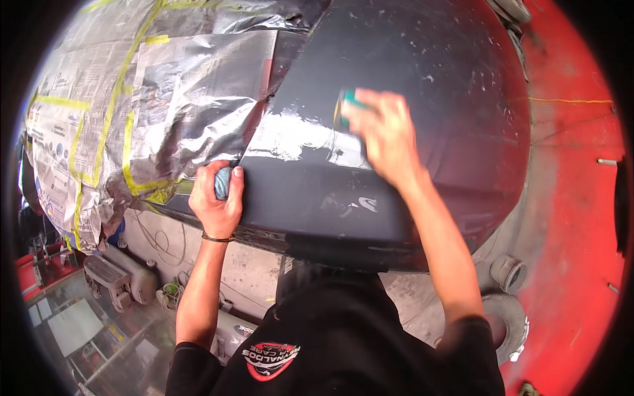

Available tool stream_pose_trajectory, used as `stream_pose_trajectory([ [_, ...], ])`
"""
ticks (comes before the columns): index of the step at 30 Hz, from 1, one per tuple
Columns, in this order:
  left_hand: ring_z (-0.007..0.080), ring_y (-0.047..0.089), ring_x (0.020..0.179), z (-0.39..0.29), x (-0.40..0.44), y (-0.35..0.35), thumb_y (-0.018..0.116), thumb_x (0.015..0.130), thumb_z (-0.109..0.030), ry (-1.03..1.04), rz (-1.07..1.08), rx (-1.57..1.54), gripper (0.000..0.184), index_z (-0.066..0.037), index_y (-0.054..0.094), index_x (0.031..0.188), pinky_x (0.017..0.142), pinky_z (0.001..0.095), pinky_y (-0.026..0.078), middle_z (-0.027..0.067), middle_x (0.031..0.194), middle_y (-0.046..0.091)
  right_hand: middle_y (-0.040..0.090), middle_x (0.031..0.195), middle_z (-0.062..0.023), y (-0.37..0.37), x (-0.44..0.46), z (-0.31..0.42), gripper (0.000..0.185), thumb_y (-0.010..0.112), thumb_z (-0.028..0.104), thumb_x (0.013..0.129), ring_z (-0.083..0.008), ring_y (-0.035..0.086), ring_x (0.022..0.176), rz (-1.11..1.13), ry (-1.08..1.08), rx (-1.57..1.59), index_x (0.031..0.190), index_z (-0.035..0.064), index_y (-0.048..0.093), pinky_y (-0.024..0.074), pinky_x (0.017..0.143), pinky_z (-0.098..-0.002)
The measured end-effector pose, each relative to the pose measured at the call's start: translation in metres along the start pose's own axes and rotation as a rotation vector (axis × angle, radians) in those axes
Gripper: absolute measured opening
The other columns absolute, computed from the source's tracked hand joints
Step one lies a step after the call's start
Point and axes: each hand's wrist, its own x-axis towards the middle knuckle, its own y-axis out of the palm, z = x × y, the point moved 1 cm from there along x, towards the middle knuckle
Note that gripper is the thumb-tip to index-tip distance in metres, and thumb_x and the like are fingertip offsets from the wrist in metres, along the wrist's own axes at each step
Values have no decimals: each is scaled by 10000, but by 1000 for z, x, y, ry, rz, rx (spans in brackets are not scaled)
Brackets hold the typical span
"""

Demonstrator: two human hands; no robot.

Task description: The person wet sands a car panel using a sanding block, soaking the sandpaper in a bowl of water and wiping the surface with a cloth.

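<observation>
My right hand (386,135) is slightly blurred and closed around a green sanding block (347,105) with a thin yellowish layer. The block lies against a dark grey car panel (403,56). Wet, shiny patches show on the panel just left of and below the block. My left hand (216,206) grips a wadded blue-grey cloth (222,183) at the panel's near left edge, beside the masked area. Part of the cloth is hidden by my fingers.
Newspaper and plastic masking (191,99) with yellow tape covers the car at left. Below left stand a grey compressor-like machine (109,280) and a glass-topped case (76,323). A tire (508,323) and a bucket (508,273) are on the floor at right, near a red surface (574,218).
</observation>
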Motion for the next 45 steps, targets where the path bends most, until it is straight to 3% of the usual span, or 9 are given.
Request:
stream_pose_trajectory([
  [4,334,747,876,1,-2,-2,878,984,-153,26,-1,13,233,-24,761,1140,810,415,587,140,1012,756,793,1346,-113,33,93,-84,262,755,182,1019,-374,641,1227,-216,263,-157,1233,221,901,552,1084,-512],
  [10,334,744,894,0,-1,-3,852,1002,-127,-8,20,-2,219,-12,748,1156,827,408,581,138,1019,750,734,1419,-105,8,-8,42,325,816,165,990,-363,634,1280,-31,221,-29,1305,224,873,521,1105,-517],
  [14,350,711,799,-2,4,-1,891,937,-147,-11,-11,-56,221,-34,774,1086,739,435,564,143,929,718,739,1385,-120,19,37,-6,305,817,173,995,-369,639,1217,-61,99,-85,1291,220,876,526,1071,-513],
  [18,332,717,813,-1,4,-9,875,961,-132,-25,61,-93,221,-19,769,1119,747,400,555,134,961,723,737,1371,-163,58,103,-43,289,768,172,1024,-393,627,1180,-176,277,-240,1290,190,879,523,1056,-511],
  [24,350,701,766,5,10,-18,889,923,-163,90,154,-288,228,-48,768,1077,698,433,544,126,934,735,719,1378,-172,60,21,121,357,837,133,966,-407,627,1214,-77,317,-130,1318,183,864,514,1069,-521],
  [28,334,702,735,9,21,-28,905,901,-153,86,259,-447,229,-45,777,1057,678,415,548,126,893,732,711,1413,-176,71,74,67,356,838,124,962,-398,630,1233,-92,291,-176,1313,176,864,516,1075,-516],
  [32,320,718,717,16,35,-30,906,915,-163,43,329,-556,230,-41,788,1071,659,397,566,131,873,726,785,1290,-210,92,183,-103,290,754,197,1021,-408,676,1195,-228,416,-403,1273,132,883,522,1073,-507],
  [40,292,700,661,33,40,-32,916,872,-244,94,317,-562,297,-54,769,1048,619,387,544,86,885,771,750,1316,-174,85,167,-49,335,813,130,965,-387,648,1175,-170,347,-306,1291,159,881,536,1051,-486],
  [45,352,702,718,26,47,-35,918,911,-244,-1,351,-543,310,-84,795,1146,642,475,528,135,944,759,768,1299,-166,99,257,-159,313,808,158,979,-373,672,1183,-113,323,-386,1282,165,885,543,1075,-470],
])
